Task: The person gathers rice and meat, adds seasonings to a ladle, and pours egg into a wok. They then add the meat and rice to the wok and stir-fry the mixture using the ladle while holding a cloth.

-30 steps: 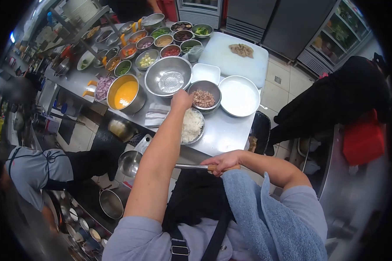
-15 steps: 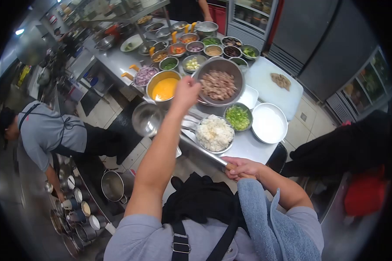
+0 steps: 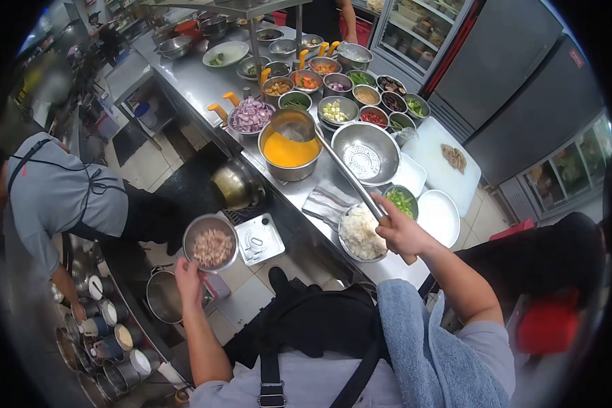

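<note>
My left hand point(image 3: 192, 279) grips the near rim of a metal bowl of chopped meat point(image 3: 212, 247), held out to the left of the counter. A long-handled ladle point(image 3: 352, 178) is in my right hand point(image 3: 402, 226), fingers wrapped round its wooden grip. The ladle's cup lies over a pot of yellow liquid point(image 3: 291, 151); whether it touches the liquid I cannot tell. Below the handle stand a perforated metal bowl point(image 3: 366, 155), a striped cloth point(image 3: 328, 202), a bowl of white rice point(image 3: 362, 234) and a bowl of chopped greens point(image 3: 402, 200).
Bowls of cut vegetables, including red onion point(image 3: 253, 115), crowd the steel counter point(image 3: 194, 92). A white cutting board point(image 3: 455, 132) carries a brown piece of food. Left, a co-worker point(image 3: 75, 190) leans over containers. A large pot point(image 3: 164, 296) stands at lower left.
My left hand has carried the meat bowl left and down off the counter, uncovering the perforated bowl. My right hand has raised the ladle, its cup now over the yellow liquid.
</note>
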Available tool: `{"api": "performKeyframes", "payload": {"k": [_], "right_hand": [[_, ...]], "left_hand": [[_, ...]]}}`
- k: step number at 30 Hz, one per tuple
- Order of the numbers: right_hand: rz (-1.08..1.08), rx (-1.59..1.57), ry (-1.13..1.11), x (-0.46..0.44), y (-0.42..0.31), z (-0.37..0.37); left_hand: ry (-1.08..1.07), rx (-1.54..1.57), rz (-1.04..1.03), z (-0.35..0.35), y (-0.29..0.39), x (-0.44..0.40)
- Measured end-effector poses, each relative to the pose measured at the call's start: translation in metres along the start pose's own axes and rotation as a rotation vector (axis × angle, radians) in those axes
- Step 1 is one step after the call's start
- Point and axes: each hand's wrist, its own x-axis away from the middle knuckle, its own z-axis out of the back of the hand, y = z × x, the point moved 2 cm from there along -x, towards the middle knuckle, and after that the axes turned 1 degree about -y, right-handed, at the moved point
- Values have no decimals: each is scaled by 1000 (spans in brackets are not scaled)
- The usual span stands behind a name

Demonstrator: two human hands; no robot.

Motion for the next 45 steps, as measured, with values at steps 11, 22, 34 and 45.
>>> {"api": "performKeyframes", "payload": {"k": [11,22,34,45], "right_hand": [[-193,91,-4,-3,-75,-39],[-284,-52,-11,-27,-93,-55],[-174,-1319,-95,-24,-100,-72],[-12,-1657,-199,9,-114,-88]], "left_hand": [[-222,-82,279,-10,-54,-57],[-378,-11,262,-52,-38,-104],[-481,52,322,-89,-20,-103],[-503,212,451,-120,-16,-81]]}}
